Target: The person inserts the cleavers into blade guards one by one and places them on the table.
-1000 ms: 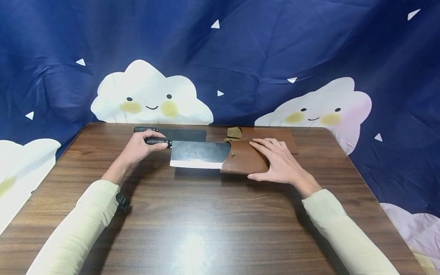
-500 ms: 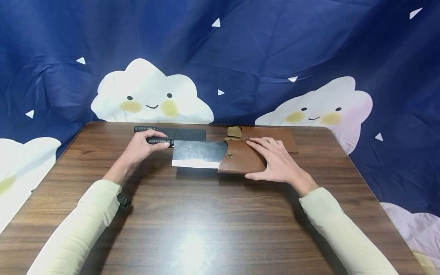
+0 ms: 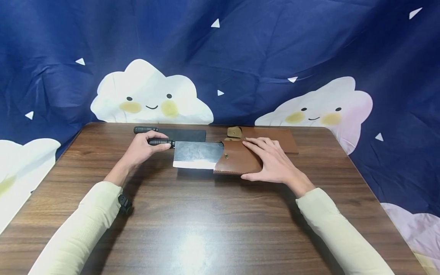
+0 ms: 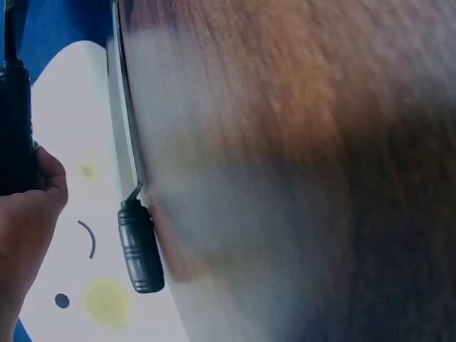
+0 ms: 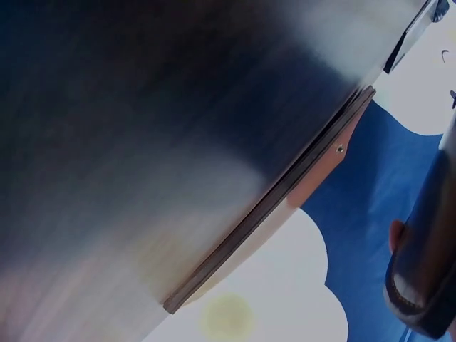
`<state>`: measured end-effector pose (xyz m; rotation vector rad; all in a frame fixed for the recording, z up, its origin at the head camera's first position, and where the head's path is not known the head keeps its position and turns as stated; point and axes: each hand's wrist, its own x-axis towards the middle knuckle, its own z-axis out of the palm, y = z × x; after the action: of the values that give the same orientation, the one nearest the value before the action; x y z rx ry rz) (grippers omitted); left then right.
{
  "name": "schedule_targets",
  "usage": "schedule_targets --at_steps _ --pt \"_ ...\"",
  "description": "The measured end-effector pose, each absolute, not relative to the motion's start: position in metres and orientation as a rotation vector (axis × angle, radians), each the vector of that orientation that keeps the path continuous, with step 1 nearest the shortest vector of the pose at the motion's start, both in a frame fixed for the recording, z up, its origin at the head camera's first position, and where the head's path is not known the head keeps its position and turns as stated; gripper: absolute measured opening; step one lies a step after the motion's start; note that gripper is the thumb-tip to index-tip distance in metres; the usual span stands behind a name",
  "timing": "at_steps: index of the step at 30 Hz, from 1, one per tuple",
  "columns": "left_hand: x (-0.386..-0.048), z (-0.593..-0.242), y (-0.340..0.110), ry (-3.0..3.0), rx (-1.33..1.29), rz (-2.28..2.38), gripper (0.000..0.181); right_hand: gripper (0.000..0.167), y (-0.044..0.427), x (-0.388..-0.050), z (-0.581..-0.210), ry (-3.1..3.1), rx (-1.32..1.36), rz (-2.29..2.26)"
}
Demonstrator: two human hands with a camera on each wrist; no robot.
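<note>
My left hand (image 3: 139,151) pinches the black ribbed handle of a cleaver (image 3: 197,153) between thumb and fingers. Its broad dark blade, bright along the lower edge, points right, and its far end is inside a brown leather sheath (image 3: 237,159). Around the closed end of that sheath my right hand (image 3: 271,162) holds on, thumb below and fingers over the top. Both things are raised above the table. The held handle (image 4: 14,132) shows at the left edge of the left wrist view; the held sheath (image 5: 427,271) is at the right of the right wrist view.
A second cleaver (image 3: 185,135) with a black handle lies behind the left hand. Behind the right hand lies another brown sheath (image 3: 275,135) with an olive-tan flap (image 3: 234,132). A blue cloud-print curtain (image 3: 240,57) hangs beyond the wooden table (image 3: 220,214).
My right hand has moved left with the sheath, which now covers more of the blade. The left hand and cleaver have shifted slightly right.
</note>
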<state>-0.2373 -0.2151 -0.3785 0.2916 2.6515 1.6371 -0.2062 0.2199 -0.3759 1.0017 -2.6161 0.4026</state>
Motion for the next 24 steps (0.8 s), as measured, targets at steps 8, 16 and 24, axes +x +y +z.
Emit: schedule_targets --at_steps 8,16,24 --pt "-0.237 -0.380 -0.211 2.670 0.344 1.616 0.047 0.107 0.211 -0.204 -0.378 -2.600 1.028 0.383" --pt "-0.237 -0.378 -0.206 2.671 0.352 1.588 0.048 0.106 0.206 -0.201 -0.378 -2.597 1.016 0.389" --pt "-0.235 -0.377 -0.199 2.659 0.347 1.614 0.046 0.107 0.201 -0.201 -0.377 -2.600 1.023 0.379"
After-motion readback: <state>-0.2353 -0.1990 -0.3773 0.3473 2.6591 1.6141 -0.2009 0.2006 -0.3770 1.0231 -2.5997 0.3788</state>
